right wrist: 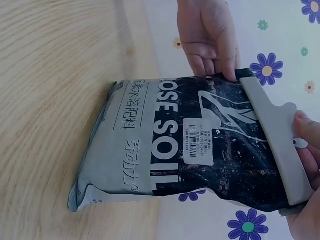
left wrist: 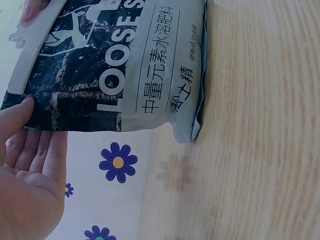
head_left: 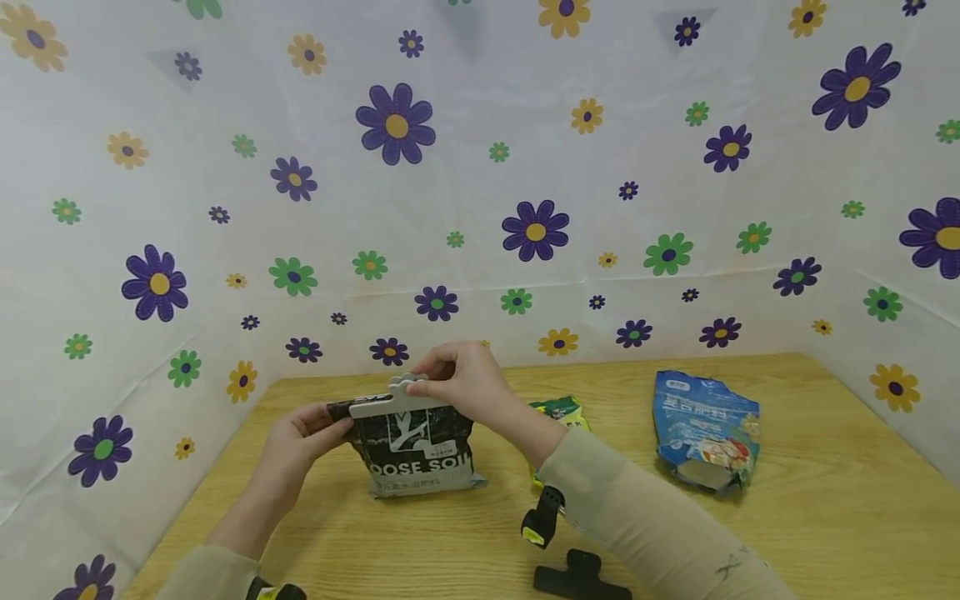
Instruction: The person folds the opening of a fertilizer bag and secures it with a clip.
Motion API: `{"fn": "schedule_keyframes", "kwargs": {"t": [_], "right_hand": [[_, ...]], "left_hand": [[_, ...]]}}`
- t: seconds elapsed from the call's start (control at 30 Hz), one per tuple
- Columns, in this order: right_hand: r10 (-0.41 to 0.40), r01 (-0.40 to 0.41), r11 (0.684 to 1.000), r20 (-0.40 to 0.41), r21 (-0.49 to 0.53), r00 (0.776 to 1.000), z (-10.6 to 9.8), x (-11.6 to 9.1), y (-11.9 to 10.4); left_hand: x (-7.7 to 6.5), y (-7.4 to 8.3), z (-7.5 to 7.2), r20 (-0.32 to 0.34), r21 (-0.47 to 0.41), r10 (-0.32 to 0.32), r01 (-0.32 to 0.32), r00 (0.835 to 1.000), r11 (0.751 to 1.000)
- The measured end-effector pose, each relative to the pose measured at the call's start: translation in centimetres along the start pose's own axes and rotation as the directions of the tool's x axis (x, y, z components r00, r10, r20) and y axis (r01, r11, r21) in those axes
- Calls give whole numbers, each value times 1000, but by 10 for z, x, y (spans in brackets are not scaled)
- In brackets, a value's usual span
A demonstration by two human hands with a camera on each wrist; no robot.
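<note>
A black and grey fertilizer bag (head_left: pixel 420 467) printed "LOOSE SOIL" stands upright on the wooden table. Along its top edge runs a pale grey bag clip (right wrist: pixel 277 140) with a scalloped handle. My right hand (head_left: pixel 472 387) pinches that handle between thumb and fingers. At the bag's upper left corner, my left hand (head_left: pixel 296 446) pinches the black film beside the clip's end, thumb in front. The left wrist view shows the thumb on the bag (left wrist: pixel 135 65) and the other fingers partly behind it. A white barcode label (right wrist: pixel 198 142) is on the bag's front.
A blue bag (head_left: pixel 705 433) rests on the table (head_left: pixel 840 467) to the right. Behind my right forearm is a green and yellow packet (head_left: pixel 558 408), partly hidden. Near the front edge lies a black clip (head_left: pixel 581 577). A flower-patterned sheet (head_left: pixel 480 192) surrounds the table.
</note>
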State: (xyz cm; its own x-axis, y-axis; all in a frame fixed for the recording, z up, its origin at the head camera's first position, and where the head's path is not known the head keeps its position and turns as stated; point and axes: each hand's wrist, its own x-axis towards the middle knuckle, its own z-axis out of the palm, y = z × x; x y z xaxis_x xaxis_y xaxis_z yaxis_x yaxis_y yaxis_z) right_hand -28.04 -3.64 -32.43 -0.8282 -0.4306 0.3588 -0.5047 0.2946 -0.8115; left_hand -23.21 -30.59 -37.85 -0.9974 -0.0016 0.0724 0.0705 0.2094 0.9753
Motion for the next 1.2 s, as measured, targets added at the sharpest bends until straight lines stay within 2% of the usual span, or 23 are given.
{"fn": "schedule_keyframes", "kwargs": {"t": [0.17,0.67,0.9,1.2], "right_hand": [[1,-1,1000,-2,-3,1000,2,-2,1],[-67,65,998,78,27,995,2,-7,9],[-58,54,998,94,41,994,0,-6,8],[-79,77,997,117,21,990,-1,-6,11]], "left_hand": [[0,0,1,1,-1,4,-4,1000,1000],[-2,-3,1,-13,37,-22,23,1000,999],[-1,-4,1,-7,28,-19,20,1000,999],[-1,-3,4,-27,-11,5,-5,1000,1000]]}}
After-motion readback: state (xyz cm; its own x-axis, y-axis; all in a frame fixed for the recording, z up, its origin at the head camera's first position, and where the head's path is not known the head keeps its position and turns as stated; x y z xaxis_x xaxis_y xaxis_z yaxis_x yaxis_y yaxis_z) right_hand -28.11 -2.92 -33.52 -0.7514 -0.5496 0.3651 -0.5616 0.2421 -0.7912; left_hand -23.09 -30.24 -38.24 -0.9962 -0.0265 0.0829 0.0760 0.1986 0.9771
